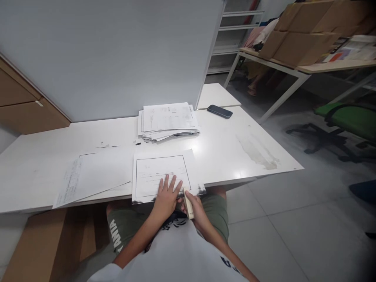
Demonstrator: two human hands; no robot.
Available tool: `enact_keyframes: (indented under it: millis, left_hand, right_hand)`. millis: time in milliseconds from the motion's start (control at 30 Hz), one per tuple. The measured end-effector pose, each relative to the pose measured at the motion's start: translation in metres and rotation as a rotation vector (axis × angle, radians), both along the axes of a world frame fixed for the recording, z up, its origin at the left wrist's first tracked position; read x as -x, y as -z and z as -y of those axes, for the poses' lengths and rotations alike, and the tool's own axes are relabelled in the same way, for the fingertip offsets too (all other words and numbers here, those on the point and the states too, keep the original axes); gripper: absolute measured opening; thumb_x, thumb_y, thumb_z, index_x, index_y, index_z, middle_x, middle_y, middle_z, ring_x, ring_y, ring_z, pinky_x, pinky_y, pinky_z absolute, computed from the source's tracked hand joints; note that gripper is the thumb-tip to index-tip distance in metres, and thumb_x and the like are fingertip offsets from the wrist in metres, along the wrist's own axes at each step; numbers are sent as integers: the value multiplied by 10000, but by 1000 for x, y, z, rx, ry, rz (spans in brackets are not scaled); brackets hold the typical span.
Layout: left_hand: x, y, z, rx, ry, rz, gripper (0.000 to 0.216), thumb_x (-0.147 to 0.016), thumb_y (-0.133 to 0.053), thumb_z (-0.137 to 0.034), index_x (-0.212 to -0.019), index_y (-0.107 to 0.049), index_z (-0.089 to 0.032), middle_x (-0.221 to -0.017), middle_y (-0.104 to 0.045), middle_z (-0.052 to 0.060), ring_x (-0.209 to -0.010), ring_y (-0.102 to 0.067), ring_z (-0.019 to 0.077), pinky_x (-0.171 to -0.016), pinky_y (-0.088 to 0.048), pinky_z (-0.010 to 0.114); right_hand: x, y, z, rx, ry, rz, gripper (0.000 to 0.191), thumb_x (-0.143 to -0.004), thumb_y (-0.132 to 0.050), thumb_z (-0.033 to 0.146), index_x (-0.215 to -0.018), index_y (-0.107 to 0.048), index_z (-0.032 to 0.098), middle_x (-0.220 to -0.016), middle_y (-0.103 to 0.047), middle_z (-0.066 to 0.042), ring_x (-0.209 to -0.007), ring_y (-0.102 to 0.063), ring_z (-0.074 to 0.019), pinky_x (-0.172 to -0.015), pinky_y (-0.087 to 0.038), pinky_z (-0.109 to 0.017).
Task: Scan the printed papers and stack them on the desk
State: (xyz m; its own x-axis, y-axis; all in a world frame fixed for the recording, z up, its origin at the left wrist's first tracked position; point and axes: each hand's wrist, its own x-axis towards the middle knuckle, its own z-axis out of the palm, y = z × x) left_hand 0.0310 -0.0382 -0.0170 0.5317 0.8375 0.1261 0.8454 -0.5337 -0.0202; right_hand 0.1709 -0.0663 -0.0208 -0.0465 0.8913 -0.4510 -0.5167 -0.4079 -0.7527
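My left hand [167, 196] lies flat with its fingers spread on a printed sheet of paper [152, 172] at the near edge of the white table [235, 145]. My right hand [196, 206] is closed round a small pale wooden block, perhaps a stamp [188, 201], which stands at the sheet's lower right corner. Dark smudges run along the sheet's bottom edge.
A stack of printed papers [169, 121] lies further back, and loose sheets [94, 174] lie to the left. A dark phone [219, 111] rests at the back right. A grey partition stands behind. A green office chair [346, 121] and a table with cardboard boxes [305, 43] are to the right.
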Motion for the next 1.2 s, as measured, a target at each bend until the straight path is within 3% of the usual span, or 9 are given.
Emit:
enact_keyframes:
  millis: [267,533,733,867,967,1067,1133,1200]
  left_hand:
    - [15,-16,12,62,53,-16,621,-889,-454,-116,-1494,-337,-194,-1578,-305,87,-1469,-213,333,-1162,-298,500]
    - [58,-18,19,44,-103,-11,742,-786,-478,-48,-1500,-322,-177,-1579,-300,88,-1479,-183,321,-1168,-295,508]
    - [54,-22,17,9,-73,32,674,-744,-472,-26,-1403,-487,-164,-1488,-461,77,-1418,-349,319,-1151,-338,499]
    - [45,-32,8,-61,-103,129,664,-720,-407,25,-1347,-551,-139,-1366,-589,73,-1298,-523,249,-1078,-448,395]
    - [45,-65,-5,-34,-236,182,636,-738,-397,14,-1320,-585,-161,-1270,-658,64,-1146,-639,220,-943,-538,330]
    - [49,-121,-22,-14,-431,213,585,-789,-440,-67,-1331,-583,-235,-1234,-680,31,-981,-704,230,-794,-582,328]
    - [52,-164,-33,-108,-589,256,554,-811,-460,-113,-1331,-584,-258,-1174,-710,27,-915,-717,244,-763,-582,345]
    - [55,-202,-42,-326,-749,322,535,-816,-460,-126,-1319,-597,-242,-1090,-736,48,-887,-720,270,-778,-576,390]
  right_hand:
    - [-3,-8,6,20,32,14,447,-698,-732,587,-671,-662,147,-563,-645,-36,-450,-523,-114,-430,-379,-219]
    - [-7,-9,9,-14,25,12,471,-723,-706,596,-643,-666,133,-615,-672,-64,-467,-524,-110,-430,-371,-217]
    - [-6,-22,12,-2,83,7,463,-681,-744,600,-630,-662,147,-627,-672,-70,-483,-525,-121,-430,-383,-228]
    - [-8,-37,14,-58,34,14,499,-726,-690,635,-659,-672,140,-583,-642,-63,-462,-500,-108,-426,-383,-222]
    - [-12,-42,15,-144,34,10,486,-746,-664,645,-774,-670,160,-648,-663,-58,-451,-508,-111,-399,-374,-223]
    - [-20,-34,13,-225,124,63,436,-759,-677,607,-901,-639,196,-749,-684,-46,-504,-559,-130,-415,-408,-229]
    - [-29,-20,11,-233,194,137,437,-760,-686,590,-951,-625,201,-750,-676,-31,-523,-567,-134,-438,-430,-235]
    - [-43,0,11,-184,268,215,463,-752,-676,611,-944,-618,194,-728,-668,-24,-524,-564,-139,-450,-442,-246]
